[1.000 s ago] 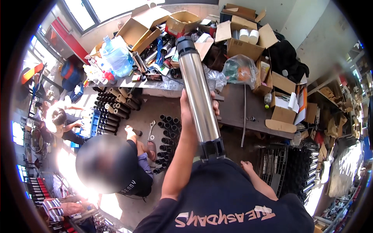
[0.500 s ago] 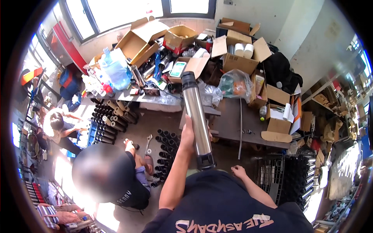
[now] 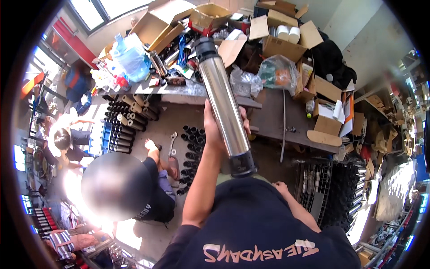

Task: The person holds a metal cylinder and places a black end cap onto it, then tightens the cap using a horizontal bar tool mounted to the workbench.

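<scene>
My left hand (image 3: 212,129) is wrapped round a shiny steel cylinder (image 3: 224,105), its fingertips showing on the far right side. The cylinder tilts, with a ribbed black cap (image 3: 205,48) at its upper end, leaning left, and a wider black cap (image 3: 242,165) at the lower end close to my chest. My right hand (image 3: 281,187) hangs low on the right, apart from the cylinder. Its fingers are partly hidden, and nothing can be made out in it.
A cluttered bench (image 3: 179,93) with cardboard boxes (image 3: 284,47) and plastic bags lies ahead. Black tubes (image 3: 192,139) stand on the floor; a person (image 3: 154,197) sits at left, another (image 3: 62,139) beyond by a blue crate (image 3: 105,136). A wire rack (image 3: 313,179) stands right.
My left hand has raised the cylinder, which looks larger now and leans further left at its top. Its lower cap shows another side. My right hand has shifted slightly up and right.
</scene>
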`<state>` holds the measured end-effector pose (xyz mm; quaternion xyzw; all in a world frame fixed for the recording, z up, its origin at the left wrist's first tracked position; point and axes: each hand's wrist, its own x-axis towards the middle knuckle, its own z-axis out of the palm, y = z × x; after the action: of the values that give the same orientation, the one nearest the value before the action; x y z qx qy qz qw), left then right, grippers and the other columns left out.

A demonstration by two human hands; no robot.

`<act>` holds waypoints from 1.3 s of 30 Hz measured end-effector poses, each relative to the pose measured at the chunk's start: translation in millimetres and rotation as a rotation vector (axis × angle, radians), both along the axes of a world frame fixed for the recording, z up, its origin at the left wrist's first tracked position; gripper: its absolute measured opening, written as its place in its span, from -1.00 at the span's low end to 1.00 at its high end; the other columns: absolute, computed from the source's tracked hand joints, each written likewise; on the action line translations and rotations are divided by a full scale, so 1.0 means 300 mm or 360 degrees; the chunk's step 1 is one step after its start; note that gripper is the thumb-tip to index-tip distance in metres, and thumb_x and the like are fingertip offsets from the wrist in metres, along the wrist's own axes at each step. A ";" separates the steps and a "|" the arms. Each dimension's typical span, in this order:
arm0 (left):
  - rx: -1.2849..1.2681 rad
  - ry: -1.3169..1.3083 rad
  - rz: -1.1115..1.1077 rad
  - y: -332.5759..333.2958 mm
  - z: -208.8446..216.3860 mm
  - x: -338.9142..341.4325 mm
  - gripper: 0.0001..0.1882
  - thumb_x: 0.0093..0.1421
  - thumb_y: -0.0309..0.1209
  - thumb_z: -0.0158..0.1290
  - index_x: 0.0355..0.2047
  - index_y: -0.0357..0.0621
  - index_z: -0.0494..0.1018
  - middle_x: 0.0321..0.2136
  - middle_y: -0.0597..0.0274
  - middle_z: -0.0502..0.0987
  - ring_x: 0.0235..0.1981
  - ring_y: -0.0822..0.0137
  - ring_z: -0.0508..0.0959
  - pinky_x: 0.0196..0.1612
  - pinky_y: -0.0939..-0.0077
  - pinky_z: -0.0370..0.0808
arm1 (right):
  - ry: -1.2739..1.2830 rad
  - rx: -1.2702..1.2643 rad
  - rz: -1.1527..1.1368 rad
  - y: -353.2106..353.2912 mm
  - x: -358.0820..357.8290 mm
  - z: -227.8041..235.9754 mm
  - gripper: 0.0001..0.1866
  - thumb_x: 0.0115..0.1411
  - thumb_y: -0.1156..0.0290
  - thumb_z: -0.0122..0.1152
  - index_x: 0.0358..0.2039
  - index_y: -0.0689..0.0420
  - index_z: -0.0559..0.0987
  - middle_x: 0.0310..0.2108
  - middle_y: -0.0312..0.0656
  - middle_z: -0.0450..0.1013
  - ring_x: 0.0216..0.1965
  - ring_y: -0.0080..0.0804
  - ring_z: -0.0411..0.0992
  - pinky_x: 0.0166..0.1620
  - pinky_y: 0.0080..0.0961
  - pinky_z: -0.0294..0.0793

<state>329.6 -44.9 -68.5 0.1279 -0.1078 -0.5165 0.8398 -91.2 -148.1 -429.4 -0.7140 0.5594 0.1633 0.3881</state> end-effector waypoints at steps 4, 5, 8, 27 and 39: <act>0.0482 -0.0221 0.0127 0.020 0.048 0.007 -0.16 0.35 0.35 -0.51 -0.03 -0.21 0.37 -0.41 0.02 0.51 -0.50 0.10 0.58 -0.41 0.17 0.58 | -0.0094 -0.0126 -0.0009 0.026 0.034 0.000 -0.48 0.12 -0.09 0.26 -0.17 0.12 0.70 -0.21 0.03 0.62 -0.08 -0.06 0.58 0.02 -0.25 0.52; 0.0656 -0.0256 0.0144 0.032 0.063 0.000 -0.14 0.35 0.35 -0.53 -0.13 -0.25 0.40 -0.45 0.04 0.51 -0.51 0.12 0.58 -0.40 0.22 0.58 | -0.0143 -0.0164 -0.0016 0.032 0.064 0.029 -0.49 0.12 -0.07 0.27 -0.17 0.13 0.69 -0.22 0.02 0.62 -0.08 -0.08 0.59 0.01 -0.27 0.53; 0.0644 -0.0291 0.0105 0.030 0.051 -0.016 -0.20 0.38 0.29 -0.47 -0.15 -0.26 0.39 -0.45 0.03 0.52 -0.52 0.14 0.59 -0.39 0.21 0.59 | -0.0352 -0.0151 -0.0152 0.057 0.195 0.209 -0.60 0.18 0.08 0.30 -0.21 0.20 0.68 -0.28 -0.05 0.64 -0.16 -0.31 0.61 -0.05 -0.38 0.55; 0.0692 -0.1900 -0.1124 -0.610 -0.100 -1.006 -0.55 0.41 -0.31 -0.01 0.23 -0.24 0.30 -0.21 0.17 0.56 -0.22 0.41 0.53 -0.17 0.56 0.46 | -0.2243 0.0936 -0.2316 -0.158 -0.421 0.867 -0.67 0.16 0.17 0.34 -0.24 0.17 0.58 -0.37 -0.12 0.60 -0.45 -0.41 0.57 -0.41 -0.42 0.56; 0.1241 -0.2009 -0.1698 -0.794 -0.356 -1.395 -0.60 0.42 -0.25 -0.02 0.12 -0.29 0.34 -0.27 -0.02 0.58 -0.38 0.28 0.63 -0.36 0.51 0.60 | -0.2339 0.0010 -0.4613 -0.518 -1.648 0.043 -0.51 0.11 -0.21 0.23 -0.35 0.01 0.52 -0.49 -0.26 0.48 -0.55 -0.37 0.44 -0.53 -0.48 0.49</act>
<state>-88.9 -283.2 -175.4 0.5946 -0.4097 -0.6701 0.1720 -585.7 -303.4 -416.6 -0.4637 -0.4302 0.6757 -0.3785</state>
